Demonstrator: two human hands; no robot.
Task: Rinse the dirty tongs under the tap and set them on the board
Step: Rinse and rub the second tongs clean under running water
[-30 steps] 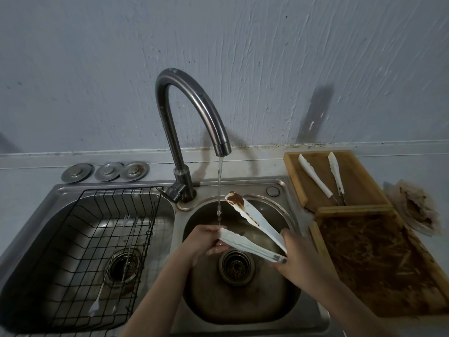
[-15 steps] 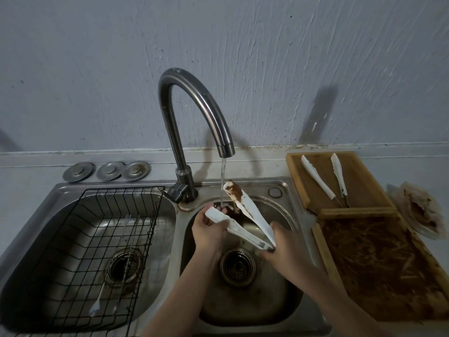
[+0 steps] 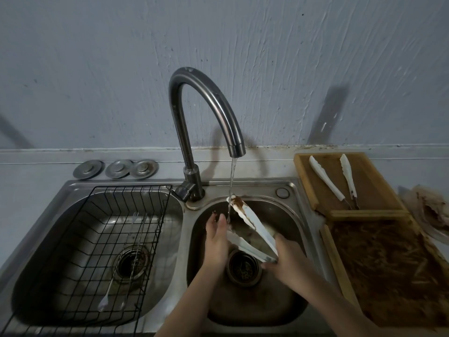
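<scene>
White tongs point(image 3: 255, 223) with brown sauce on the upper tip are over the right sink basin point(image 3: 295, 215). My right hand point(image 3: 288, 260) grips their hinge end. The soiled tip sits in the water stream running from the curved tap point(image 3: 206, 100). My left hand point(image 3: 216, 235) lies with straight fingers against the lower arm of the tongs, fingertips next to the stream. A second pair of white tongs point(image 3: 336, 181) lies on the wooden board point(image 3: 369, 188) at the back right.
A black wire rack point(image 3: 94, 239) with cutlery fills the left basin. Three metal sink plugs point(image 3: 116, 168) sit behind it. A wooden tray point(image 3: 388, 271) smeared with brown residue lies right of the sink, and a dirty plate point(image 3: 435, 212) sits beyond it.
The tongs' dirty tip has moved into the water stream. My left hand has slid along the lower arm and its fingers have straightened.
</scene>
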